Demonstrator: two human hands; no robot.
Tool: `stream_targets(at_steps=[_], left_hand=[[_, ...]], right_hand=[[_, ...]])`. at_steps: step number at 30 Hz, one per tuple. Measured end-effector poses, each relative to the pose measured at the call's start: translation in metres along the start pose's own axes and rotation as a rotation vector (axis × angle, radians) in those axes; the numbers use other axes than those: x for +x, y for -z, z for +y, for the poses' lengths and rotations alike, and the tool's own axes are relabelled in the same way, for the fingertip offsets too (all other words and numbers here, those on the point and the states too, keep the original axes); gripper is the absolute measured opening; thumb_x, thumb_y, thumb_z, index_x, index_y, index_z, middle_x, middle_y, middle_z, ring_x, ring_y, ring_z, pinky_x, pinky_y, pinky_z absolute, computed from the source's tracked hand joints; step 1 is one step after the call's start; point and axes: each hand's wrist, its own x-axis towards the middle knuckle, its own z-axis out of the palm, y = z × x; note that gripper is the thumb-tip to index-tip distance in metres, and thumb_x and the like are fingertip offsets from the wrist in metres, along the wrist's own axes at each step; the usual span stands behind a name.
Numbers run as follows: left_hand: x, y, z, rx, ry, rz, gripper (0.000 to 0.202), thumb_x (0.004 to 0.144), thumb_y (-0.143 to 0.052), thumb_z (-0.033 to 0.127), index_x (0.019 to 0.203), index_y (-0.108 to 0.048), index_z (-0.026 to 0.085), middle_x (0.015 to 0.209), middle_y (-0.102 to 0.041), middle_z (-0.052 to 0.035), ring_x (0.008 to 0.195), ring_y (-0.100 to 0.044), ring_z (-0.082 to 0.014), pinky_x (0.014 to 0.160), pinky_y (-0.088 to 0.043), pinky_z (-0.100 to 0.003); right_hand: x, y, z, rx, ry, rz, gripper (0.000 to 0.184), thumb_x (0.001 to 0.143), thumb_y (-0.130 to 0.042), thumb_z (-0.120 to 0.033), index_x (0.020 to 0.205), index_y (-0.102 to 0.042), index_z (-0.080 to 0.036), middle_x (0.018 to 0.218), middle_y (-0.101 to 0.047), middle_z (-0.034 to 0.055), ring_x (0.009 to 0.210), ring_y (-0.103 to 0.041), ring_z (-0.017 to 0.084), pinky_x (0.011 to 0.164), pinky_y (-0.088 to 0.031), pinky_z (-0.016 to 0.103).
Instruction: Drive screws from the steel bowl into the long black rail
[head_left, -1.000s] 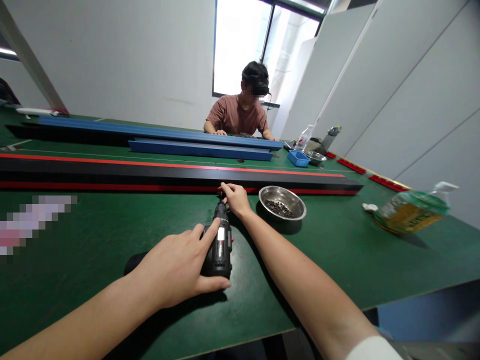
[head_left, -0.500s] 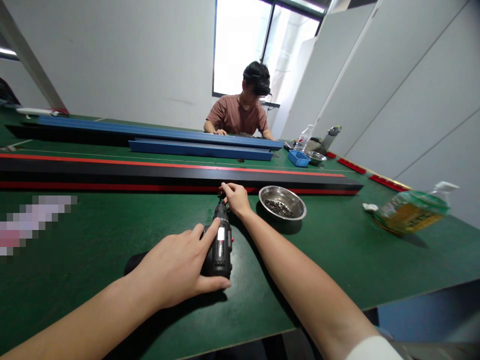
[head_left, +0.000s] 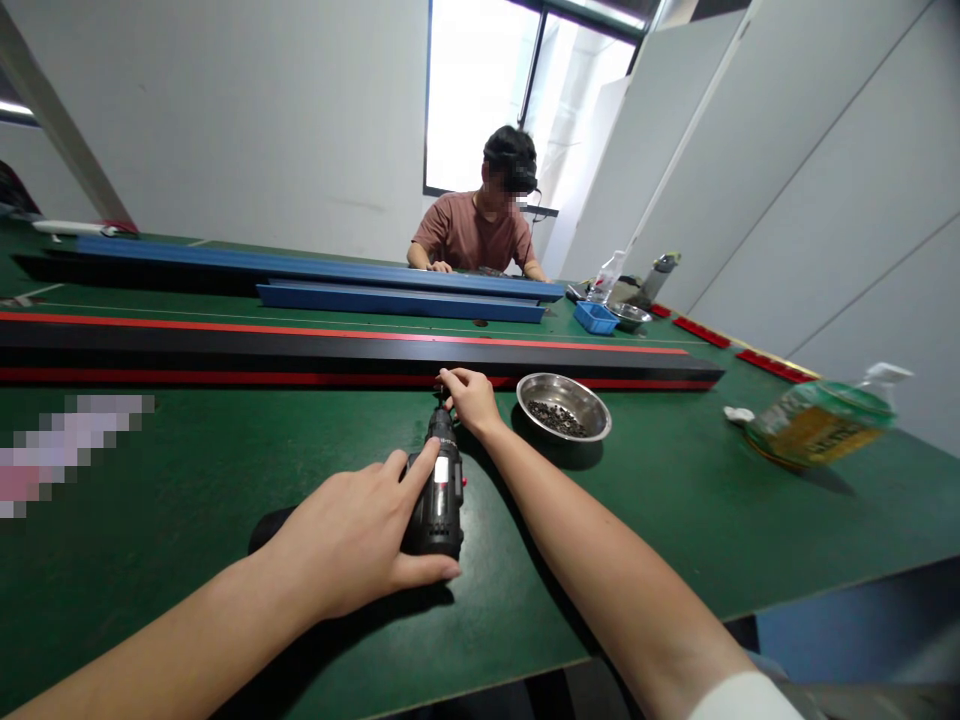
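A black power screwdriver lies on the green table, its tip pointing at a long black and red rail. My left hand wraps round the tool's body, forefinger along its top and thumb underneath. My right hand pinches at the tool's tip, right by the rail's near side. What the fingers pinch there is too small to make out.
A steel bowl of small dark screws stands right of my right hand. A tilted plastic bottle sits at the far right. Blue rails, a blue tray and another bowl lie farther back. A person in a brown shirt sits opposite.
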Motion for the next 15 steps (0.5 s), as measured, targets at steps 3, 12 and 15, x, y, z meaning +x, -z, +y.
stream_targets(at_steps=[3,12,15], left_hand=[[0.000,0.001,0.000,0.005,-0.002,-0.006,0.105,0.083,-0.045,0.082,0.163,-0.015,0.020,0.128,-0.063,-0.0204,0.098,-0.071,-0.0392,0.080,-0.057,-0.050],[0.007,0.001,0.000,0.027,-0.007,0.013,0.102,0.085,-0.040,0.082,0.163,-0.014,0.021,0.123,-0.064,-0.0182,0.091,-0.072,-0.0390,0.073,-0.058,-0.050],[0.011,-0.001,-0.003,0.050,0.013,0.021,0.102,0.085,-0.040,0.083,0.163,-0.015,0.022,0.123,-0.065,-0.0181,0.090,-0.072,-0.0390,0.073,-0.058,-0.050]], right_hand=[[0.000,0.000,0.000,-0.032,-0.003,0.014,0.038,0.092,-0.055,-0.050,0.090,-0.076,-0.018,0.065,-0.068,0.0022,0.058,-0.065,0.016,0.058,-0.046,0.023],[-0.002,0.004,0.000,-0.062,-0.041,0.185,0.039,0.097,-0.045,-0.043,0.084,-0.073,-0.020,0.076,-0.072,0.0038,0.066,-0.065,0.017,0.066,-0.046,0.025],[-0.004,0.004,-0.004,-0.103,-0.037,0.220,0.039,0.098,-0.043,-0.040,0.081,-0.072,-0.020,0.076,-0.072,0.0034,0.067,-0.063,0.016,0.068,-0.043,0.025]])
